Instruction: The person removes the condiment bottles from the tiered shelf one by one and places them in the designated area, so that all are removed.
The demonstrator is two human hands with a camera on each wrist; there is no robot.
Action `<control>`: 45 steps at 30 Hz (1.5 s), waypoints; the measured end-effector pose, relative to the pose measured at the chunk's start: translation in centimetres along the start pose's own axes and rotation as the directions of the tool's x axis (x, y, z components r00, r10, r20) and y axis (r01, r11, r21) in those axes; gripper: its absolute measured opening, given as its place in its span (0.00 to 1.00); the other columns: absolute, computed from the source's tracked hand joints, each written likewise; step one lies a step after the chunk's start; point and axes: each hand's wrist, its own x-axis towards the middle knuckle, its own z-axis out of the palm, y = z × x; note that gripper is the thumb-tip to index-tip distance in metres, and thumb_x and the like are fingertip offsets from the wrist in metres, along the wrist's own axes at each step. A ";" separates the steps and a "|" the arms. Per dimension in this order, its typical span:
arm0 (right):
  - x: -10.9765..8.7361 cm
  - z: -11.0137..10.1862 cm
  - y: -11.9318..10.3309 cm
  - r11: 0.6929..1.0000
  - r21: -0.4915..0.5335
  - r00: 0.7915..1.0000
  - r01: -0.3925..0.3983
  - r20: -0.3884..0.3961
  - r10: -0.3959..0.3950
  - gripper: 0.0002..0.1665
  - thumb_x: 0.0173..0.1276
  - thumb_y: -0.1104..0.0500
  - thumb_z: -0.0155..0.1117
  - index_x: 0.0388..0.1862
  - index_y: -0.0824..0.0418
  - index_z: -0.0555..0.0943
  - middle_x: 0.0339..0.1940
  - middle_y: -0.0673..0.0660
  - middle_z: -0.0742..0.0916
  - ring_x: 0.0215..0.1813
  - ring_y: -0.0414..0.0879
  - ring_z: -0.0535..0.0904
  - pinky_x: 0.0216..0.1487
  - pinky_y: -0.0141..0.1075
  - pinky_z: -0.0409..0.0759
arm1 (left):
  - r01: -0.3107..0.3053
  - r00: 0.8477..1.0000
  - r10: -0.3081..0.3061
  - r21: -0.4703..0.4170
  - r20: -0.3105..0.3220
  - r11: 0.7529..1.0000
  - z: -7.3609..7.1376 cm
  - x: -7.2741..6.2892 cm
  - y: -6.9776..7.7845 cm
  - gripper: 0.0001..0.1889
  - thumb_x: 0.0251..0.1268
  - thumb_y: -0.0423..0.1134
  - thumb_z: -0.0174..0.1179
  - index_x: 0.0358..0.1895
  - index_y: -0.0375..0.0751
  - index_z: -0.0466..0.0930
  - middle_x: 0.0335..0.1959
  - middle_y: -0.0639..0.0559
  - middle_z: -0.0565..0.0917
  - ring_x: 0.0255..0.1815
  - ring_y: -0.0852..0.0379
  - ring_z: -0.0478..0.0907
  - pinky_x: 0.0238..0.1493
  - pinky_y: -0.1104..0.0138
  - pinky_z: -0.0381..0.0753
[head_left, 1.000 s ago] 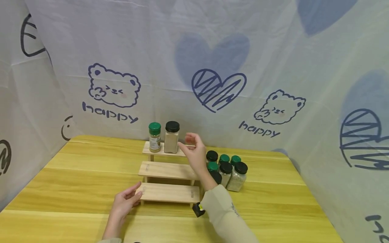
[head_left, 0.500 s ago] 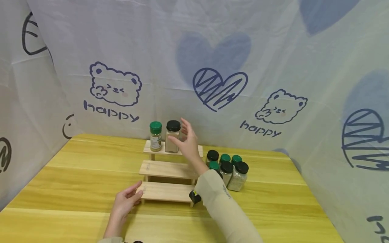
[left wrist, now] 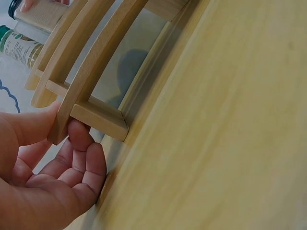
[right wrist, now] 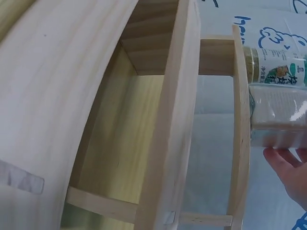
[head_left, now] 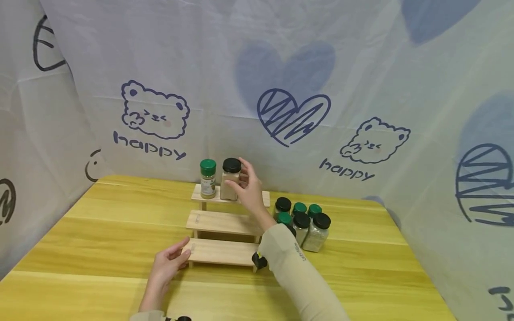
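A three-tier wooden rack (head_left: 222, 253) stands on the table. My left hand (head_left: 165, 266) pinches the left end of its lowest step, thumb on top and fingers beneath, as the left wrist view shows. On the top step is a square clear spice jar (head_left: 229, 191) with a black lid and beige powder inside. My right hand (head_left: 252, 195) holds this jar from the right, thumb across its front and fingers at its far side. Left of it, a green-capped spice bottle (head_left: 208, 183) with a printed label stands upright, close beside the jar in the right wrist view (right wrist: 280, 69).
To the rack's right, several spice jars (head_left: 316, 236) with black or green lids stand grouped on the wooden table (head_left: 373, 258). A printed cloth (head_left: 289, 35) hangs behind the table and along its sides. My right forearm crosses the rack's right end.
My right hand has come left from beside the black-lidded jar and taken hold of it. The left hand keeps its pinch on the lowest step.
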 end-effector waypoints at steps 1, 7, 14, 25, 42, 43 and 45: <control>-0.1 0.0 0.0 1.000 -0.008 1.000 0.010 -0.012 -0.011 0.34 0.56 0.73 0.62 0.61 0.73 0.61 0.44 0.73 0.75 0.42 0.64 0.74 0.43 0.51 0.75 | 0.000 1.000 0.000 0.000 -0.001 1.000 0.0 0.0 0.0 0.23 0.61 0.32 0.55 0.60 0.33 0.65 0.61 0.31 0.62 0.50 0.52 0.69 0.37 0.70 0.77; -0.5 0.0 -0.3 0.999 -0.044 0.995 0.015 -0.093 -0.019 0.33 0.54 0.73 0.64 0.58 0.72 0.63 0.41 0.72 0.76 0.40 0.64 0.75 0.40 0.51 0.76 | 0.013 1.000 -0.013 -0.005 -0.008 1.000 0.2 0.0 0.1 0.22 0.61 0.30 0.55 0.60 0.34 0.66 0.60 0.31 0.64 0.43 0.59 0.71 0.37 0.71 0.76; -0.7 -0.5 0.3 1.000 -0.009 0.997 0.017 -0.077 -0.018 0.32 0.50 0.75 0.65 0.55 0.74 0.65 0.41 0.73 0.77 0.40 0.65 0.75 0.41 0.52 0.76 | 0.007 1.000 -0.007 -0.007 -0.005 1.000 0.3 0.0 0.0 0.22 0.61 0.30 0.55 0.59 0.33 0.66 0.60 0.31 0.64 0.45 0.56 0.71 0.37 0.71 0.76; -1.8 -1.2 2.2 1.000 -0.015 0.993 -0.005 -0.120 0.003 0.33 0.48 0.67 0.71 0.54 0.64 0.68 0.41 0.65 0.80 0.39 0.56 0.78 0.39 0.42 0.79 | 0.005 1.000 -0.005 0.005 0.008 1.000 0.2 -0.2 0.0 0.23 0.62 0.32 0.55 0.60 0.32 0.65 0.60 0.30 0.63 0.45 0.56 0.71 0.37 0.69 0.77; -4.4 -3.2 0.7 1.000 0.023 0.992 0.004 -0.126 -0.001 0.33 0.46 0.69 0.71 0.53 0.65 0.69 0.38 0.64 0.80 0.35 0.53 0.78 0.33 0.36 0.80 | -0.004 1.000 0.004 0.001 -0.001 1.000 0.1 0.1 0.1 0.22 0.61 0.30 0.55 0.60 0.33 0.65 0.60 0.31 0.63 0.41 0.61 0.71 0.37 0.71 0.76; -4.6 -3.3 0.6 1.000 0.026 0.993 0.000 -0.122 0.003 0.34 0.46 0.69 0.71 0.53 0.66 0.69 0.38 0.64 0.80 0.36 0.54 0.78 0.34 0.37 0.80 | -0.002 1.000 0.002 0.000 -0.001 1.000 0.1 0.1 0.1 0.22 0.61 0.30 0.55 0.60 0.33 0.65 0.60 0.31 0.63 0.42 0.61 0.71 0.37 0.71 0.76; -4.9 -3.6 0.3 0.999 0.038 0.994 -0.005 -0.108 0.009 0.34 0.46 0.70 0.71 0.53 0.67 0.69 0.38 0.66 0.80 0.36 0.56 0.78 0.35 0.39 0.80 | -0.002 1.000 0.002 -0.002 -0.001 1.000 0.1 0.1 0.1 0.22 0.61 0.31 0.55 0.60 0.33 0.65 0.60 0.31 0.63 0.43 0.60 0.71 0.37 0.71 0.76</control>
